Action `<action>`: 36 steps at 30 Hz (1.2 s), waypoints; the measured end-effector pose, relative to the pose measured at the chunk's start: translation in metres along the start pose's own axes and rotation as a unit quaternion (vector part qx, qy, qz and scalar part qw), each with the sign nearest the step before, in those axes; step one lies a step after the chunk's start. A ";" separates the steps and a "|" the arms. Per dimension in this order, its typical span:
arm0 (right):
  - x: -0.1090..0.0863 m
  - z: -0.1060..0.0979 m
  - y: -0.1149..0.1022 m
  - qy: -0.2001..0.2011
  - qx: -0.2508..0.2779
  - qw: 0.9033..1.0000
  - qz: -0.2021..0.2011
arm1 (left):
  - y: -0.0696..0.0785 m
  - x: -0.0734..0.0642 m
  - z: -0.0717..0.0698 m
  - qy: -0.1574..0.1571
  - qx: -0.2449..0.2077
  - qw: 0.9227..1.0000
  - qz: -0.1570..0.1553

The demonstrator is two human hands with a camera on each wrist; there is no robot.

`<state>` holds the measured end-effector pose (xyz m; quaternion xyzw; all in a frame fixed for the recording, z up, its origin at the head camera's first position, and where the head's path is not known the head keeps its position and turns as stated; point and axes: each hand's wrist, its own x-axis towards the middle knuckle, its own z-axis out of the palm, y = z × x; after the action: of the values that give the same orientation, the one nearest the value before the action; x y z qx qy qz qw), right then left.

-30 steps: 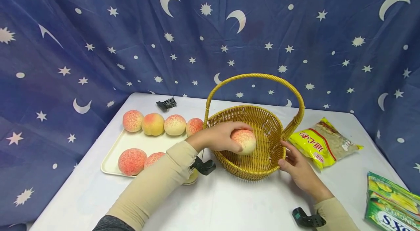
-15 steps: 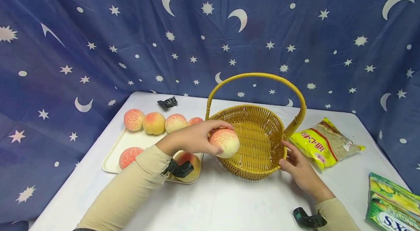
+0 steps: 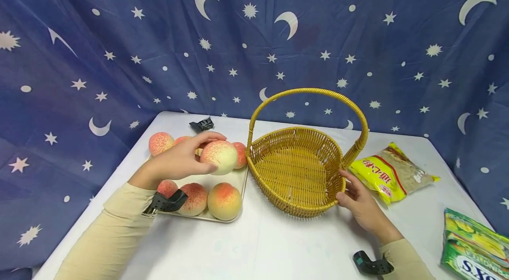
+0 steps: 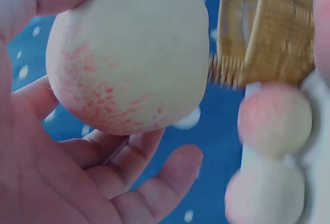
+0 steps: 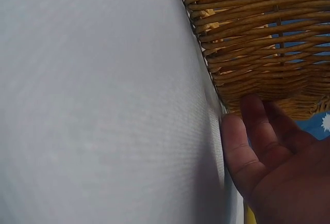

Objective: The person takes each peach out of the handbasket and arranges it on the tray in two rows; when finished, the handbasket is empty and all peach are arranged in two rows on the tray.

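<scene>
A pale peach with a red-speckled blush (image 3: pixel 220 157) is in my left hand (image 3: pixel 180 156), above the tray in the head view. Thumb and fingers curve round its sides; in the left wrist view the peach (image 4: pixel 134 53) fills the top, with the little finger off it. Several more peaches stand in two rows on the cream tray (image 3: pixel 208 179), some partly hidden by my left hand. The yellow wicker basket (image 3: pixel 286 202) has nothing inside. My right hand (image 3: pixel 363 205) touches its right side near the handle's base, the fingers against the woven wall (image 5: pixel 258 38) in the right wrist view.
Right of the basket lies a yellow bag (image 3: pixel 391 174) with a see-through part. A green packet (image 3: pixel 475 247) is at the table's right edge. A small black object (image 3: pixel 202 125) lies behind the tray. A blue star-patterned cloth (image 3: pixel 254 41) hangs behind the white table.
My left hand has moved left with the peach, from over the basket to above the tray. The front peaches are more exposed. My right hand has stayed at the basket.
</scene>
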<state>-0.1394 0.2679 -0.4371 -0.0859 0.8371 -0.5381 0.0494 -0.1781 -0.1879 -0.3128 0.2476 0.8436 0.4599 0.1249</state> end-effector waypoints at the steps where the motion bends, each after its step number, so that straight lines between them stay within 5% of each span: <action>1: 0.000 0.000 0.000 0.000 -0.001 1.000 0.000 | -0.003 -0.005 -0.006 0.009 0.004 1.000 -0.004; 9: 0.001 -0.001 -0.001 0.003 -0.008 1.000 -0.007 | -0.026 -0.035 -0.035 0.066 0.015 0.998 0.000; 19: 0.000 0.001 -0.001 -0.002 0.000 1.000 -0.003 | -0.054 -0.071 -0.049 0.138 0.075 0.986 -0.058; 36: 0.000 0.001 0.002 0.005 -0.004 1.000 -0.008 | -0.096 -0.110 -0.064 0.151 0.073 0.974 -0.153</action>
<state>-0.1399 0.2680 -0.4393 -0.0898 0.8388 -0.5355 0.0404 -0.1423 -0.3353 -0.3604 0.0520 0.9119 0.4046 0.0460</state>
